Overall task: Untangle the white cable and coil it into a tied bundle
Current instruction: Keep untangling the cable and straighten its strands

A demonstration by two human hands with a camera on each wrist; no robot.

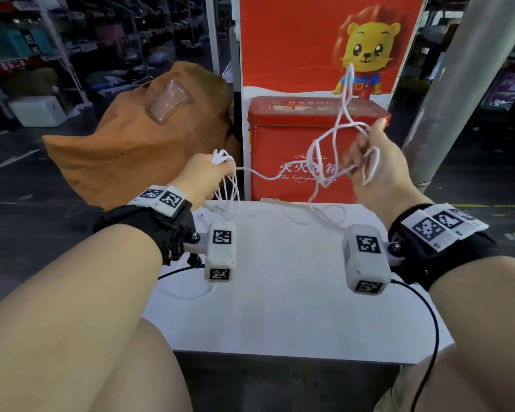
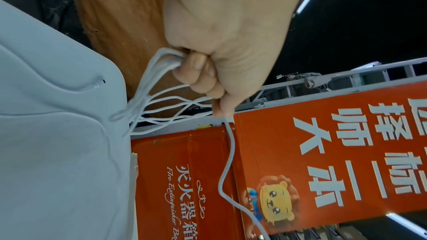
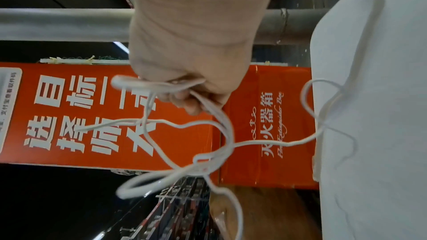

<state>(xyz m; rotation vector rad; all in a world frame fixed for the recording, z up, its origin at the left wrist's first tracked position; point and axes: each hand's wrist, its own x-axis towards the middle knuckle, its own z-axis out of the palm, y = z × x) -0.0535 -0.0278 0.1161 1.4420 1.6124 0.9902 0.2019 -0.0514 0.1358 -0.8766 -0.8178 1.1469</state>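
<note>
A thin white cable (image 1: 318, 156) hangs tangled in the air between both hands, above the far edge of the white table (image 1: 280, 307). My left hand (image 1: 205, 173) grips a bunch of several cable loops (image 2: 159, 65) in a fist, and those loops drop to the table. One strand (image 2: 228, 161) runs from that fist across to the right. My right hand (image 1: 369, 156) holds further loops (image 3: 208, 105) in curled fingers, with a knotted tangle (image 3: 203, 165) dangling below it and one loop sticking up. Loose cable (image 1: 324, 215) also lies on the table.
A red fire extinguisher box (image 1: 295, 179) stands just beyond the table, in front of a red poster (image 1: 295, 40). A brown fabric bag (image 1: 143, 138) sits at the left, a grey pillar (image 1: 458, 84) at the right. Black camera leads (image 1: 428, 322) trail off my wrists.
</note>
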